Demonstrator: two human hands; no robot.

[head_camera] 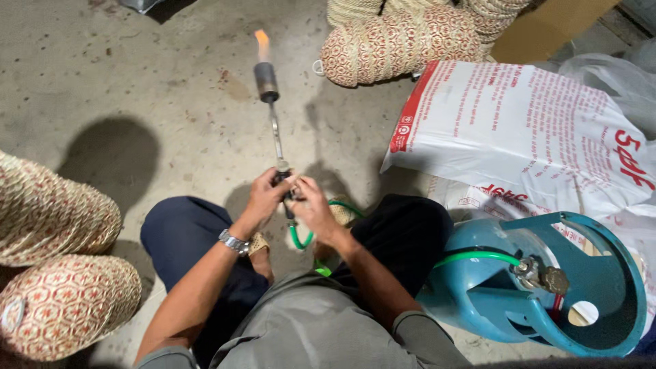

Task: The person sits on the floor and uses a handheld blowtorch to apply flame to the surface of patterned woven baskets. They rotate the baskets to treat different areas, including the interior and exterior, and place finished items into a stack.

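Head view, seated on the concrete floor (137,82). Nearest me, at my right, lies the teal gas cylinder (478,301), its green hose (471,257) running from the valve (543,275) toward my lap. Between my knees, my left hand (263,198) wraps the base of the gas torch (275,130), fingers closed round its handle; my right hand (311,205) pinches the fitting just beside it, fingertips pressed together on the control there. The torch points away from me and already burns, a small orange flame (262,44) at its nozzle. Lighting appears done; the flame touches nothing yet. Patterned woven baskets (396,41) lie beyond, white sacks (519,130) to the right.
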